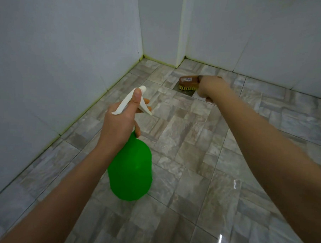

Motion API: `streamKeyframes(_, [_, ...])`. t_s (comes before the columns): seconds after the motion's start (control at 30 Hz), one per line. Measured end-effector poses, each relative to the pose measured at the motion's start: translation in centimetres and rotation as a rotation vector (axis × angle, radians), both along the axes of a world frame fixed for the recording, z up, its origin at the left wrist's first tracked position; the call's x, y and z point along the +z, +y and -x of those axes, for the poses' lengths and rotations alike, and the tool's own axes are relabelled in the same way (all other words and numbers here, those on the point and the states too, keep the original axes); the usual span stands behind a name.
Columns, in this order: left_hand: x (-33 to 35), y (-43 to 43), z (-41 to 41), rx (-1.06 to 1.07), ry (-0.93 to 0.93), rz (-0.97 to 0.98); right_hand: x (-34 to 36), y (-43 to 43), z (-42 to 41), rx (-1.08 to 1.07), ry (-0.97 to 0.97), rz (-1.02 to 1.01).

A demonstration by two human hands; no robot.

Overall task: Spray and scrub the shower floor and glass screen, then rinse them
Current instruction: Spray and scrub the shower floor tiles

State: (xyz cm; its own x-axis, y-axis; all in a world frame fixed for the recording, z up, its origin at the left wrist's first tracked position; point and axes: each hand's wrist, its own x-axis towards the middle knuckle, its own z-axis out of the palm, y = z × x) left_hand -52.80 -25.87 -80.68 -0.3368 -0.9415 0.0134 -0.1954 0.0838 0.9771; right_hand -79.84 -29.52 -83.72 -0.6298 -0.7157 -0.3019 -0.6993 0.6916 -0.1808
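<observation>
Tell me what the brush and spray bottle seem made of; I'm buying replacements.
Brush: its back looks like varnished wood, brown and glossy, with stiff yellowish bristles, possibly plastic. Spray bottle: translucent green plastic body with a matte white plastic trigger head.

- Plain pale grey-white walls (58,43) close in the left and far sides, meeting at a corner.
- A white column (182,30) juts out from the back wall.
- The floor (190,177) is glossy grey-beige stone-pattern tile with thin grout lines.
- Yellow-green staining runs along the left wall's base joint (109,88).
- Bright light glints (219,239) show on tiles at lower right.
</observation>
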Motion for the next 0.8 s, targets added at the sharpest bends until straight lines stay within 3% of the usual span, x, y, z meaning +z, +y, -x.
streamKeyframes(0.13, [0.1,-0.5,0.8,0.024,0.021,-0.010,-1.8,-1.4,3.0,0.000,0.074,0.046])
streamKeyframes(0.33, [-0.5,-1.0,1.3,0.013,0.024,-0.017,-1.2,-1.1,2.9,-0.015,0.026,0.080])
streamKeyframes(0.4, [-0.8,-0.6,1.2,0.001,0.010,-0.014,-1.5,0.1,4.4,0.036,0.055,0.083])
streamKeyframes(0.63, [-0.8,0.6,2.2,-0.082,0.022,-0.047,0.2,9.2,5.6,-0.165,0.121,-0.110])
streamKeyframes(0.8, [-0.4,2.2,4.3,-0.131,0.055,-0.050,-1.3,13.5,8.4,-0.117,0.077,0.004])
